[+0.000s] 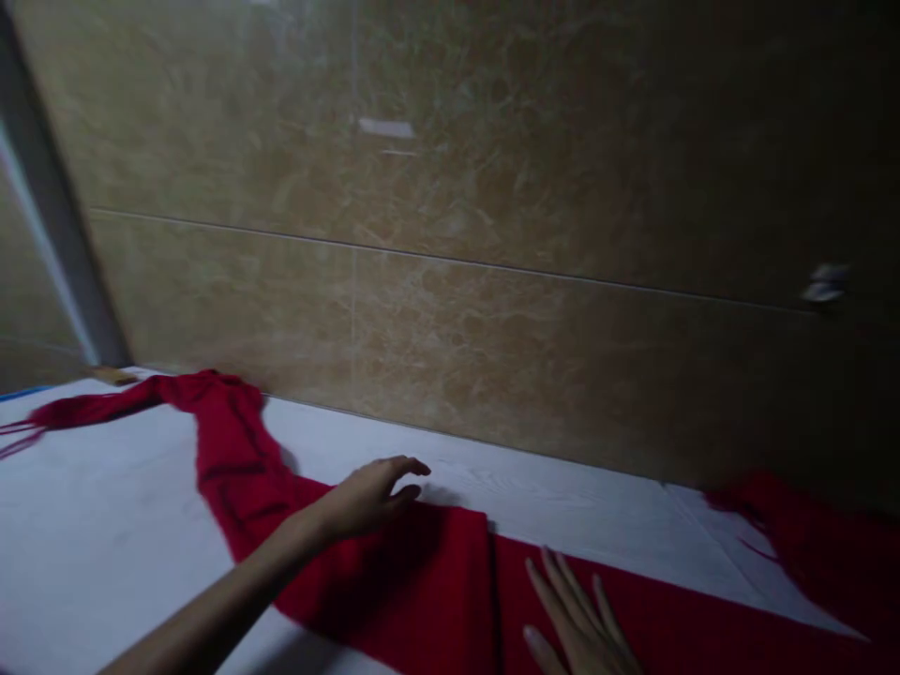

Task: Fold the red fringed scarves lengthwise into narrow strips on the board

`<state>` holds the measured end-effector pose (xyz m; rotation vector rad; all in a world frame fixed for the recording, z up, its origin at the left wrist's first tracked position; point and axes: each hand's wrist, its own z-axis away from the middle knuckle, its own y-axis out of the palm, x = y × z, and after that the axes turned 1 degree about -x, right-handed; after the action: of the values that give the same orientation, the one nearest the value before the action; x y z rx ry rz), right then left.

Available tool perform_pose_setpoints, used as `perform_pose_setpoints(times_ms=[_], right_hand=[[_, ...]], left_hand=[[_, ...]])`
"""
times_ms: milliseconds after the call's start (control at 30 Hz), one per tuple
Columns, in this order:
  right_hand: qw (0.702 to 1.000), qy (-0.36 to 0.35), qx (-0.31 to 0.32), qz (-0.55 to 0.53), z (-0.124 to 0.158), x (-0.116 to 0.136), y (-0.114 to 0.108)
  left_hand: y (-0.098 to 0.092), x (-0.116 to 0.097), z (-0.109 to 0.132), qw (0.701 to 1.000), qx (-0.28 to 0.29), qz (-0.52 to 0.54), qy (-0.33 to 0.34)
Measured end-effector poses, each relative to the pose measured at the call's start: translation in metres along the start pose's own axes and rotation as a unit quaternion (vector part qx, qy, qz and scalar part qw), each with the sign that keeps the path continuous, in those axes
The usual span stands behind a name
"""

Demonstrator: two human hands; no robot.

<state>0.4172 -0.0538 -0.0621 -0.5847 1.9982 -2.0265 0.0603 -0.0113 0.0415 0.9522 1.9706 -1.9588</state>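
Observation:
A long red knitted cloth (232, 459) lies across the white table (91, 525), bending from a fringed end at the far left towards the lower right. My left hand (369, 499) reaches in from the lower left, fingers loosely curled, just over the cloth's far edge and holding nothing. My right hand (577, 623) rests flat on the red cloth (422, 581) at the bottom of the view, fingers spread. More red fabric (816, 544) lies bunched at the right end of the table.
The table's far side meets a wall of brown marble-look panels (422, 328). A grey door frame (63, 225) stands at the upper left, and a small wooden piece (112, 376) lies in the far left corner. A small pale fitting (825, 283) sits on the wall at right.

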Motion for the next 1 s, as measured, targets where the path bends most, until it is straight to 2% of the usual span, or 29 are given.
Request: perform_pose_setpoints(times_ms=[33,100,200,300,433,500,567,667,800,900,1000], right_hand=[[0.999,0.026,0.037,-0.018,0.003,0.011,-0.017],[0.994,0.069,0.069,-0.056,0.008,0.027,-0.044],[0.988,0.095,0.063,-0.106,0.022,0.029,-0.067],[0.985,0.113,0.034,-0.129,0.037,0.011,-0.069],[0.985,0.122,0.012,-0.120,0.045,-0.012,-0.060],[0.988,0.109,0.003,-0.112,0.046,-0.024,-0.056],[0.990,0.098,-0.007,-0.099,0.049,-0.041,-0.055],[0.993,0.094,-0.020,-0.074,0.061,-0.077,-0.054],[0.993,0.096,-0.024,-0.066,0.085,-0.130,-0.053],[0.992,0.106,-0.026,-0.061,0.101,-0.163,-0.055],[0.990,0.112,-0.044,-0.074,0.111,-0.192,-0.056]], left_hand=[[0.006,-0.006,-0.013,0.999,0.030,0.013,0.020],[0.019,-0.020,-0.035,0.993,0.112,0.012,0.038],[0.029,-0.036,-0.059,0.980,0.195,-0.013,0.043],[0.019,-0.043,-0.071,0.965,0.258,0.034,0.038],[-0.006,-0.051,-0.072,0.920,0.381,0.087,-0.022],[-0.011,-0.057,-0.071,0.909,0.405,0.101,-0.023],[-0.006,-0.063,-0.072,0.928,0.358,0.101,-0.001],[0.015,-0.069,-0.077,0.962,0.267,0.053,0.036],[0.047,-0.069,-0.083,0.976,0.215,0.016,0.035],[0.057,-0.059,-0.078,0.989,0.144,-0.006,0.040],[0.056,-0.034,-0.058,0.989,0.062,-0.111,0.081]])
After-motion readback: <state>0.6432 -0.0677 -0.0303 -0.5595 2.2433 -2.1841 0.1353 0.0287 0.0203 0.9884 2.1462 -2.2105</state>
